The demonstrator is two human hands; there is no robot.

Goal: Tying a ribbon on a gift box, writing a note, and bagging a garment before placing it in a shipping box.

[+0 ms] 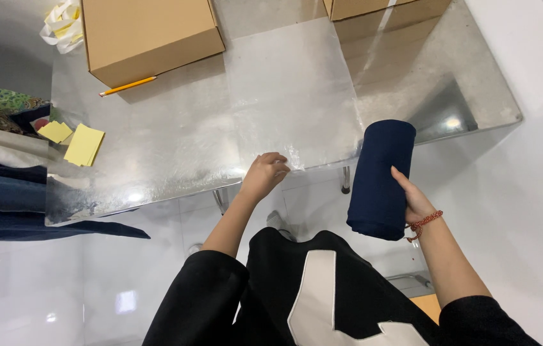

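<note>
Fingers of right hand (414,198) hidden behind navy fabric roll (380,179).

We have 1 view, worn on the head, looking steeply down and forward over the near edge of the table (284,96), close above both forearms.

Two cardboard boxes (149,35) (380,13); by the left box, one pencil (128,86); two yellow note pads (84,145) (55,131); one navy cloth roll (380,179).

matt navy cloth roll (380,179), glossy metal table (284,96)
</note>
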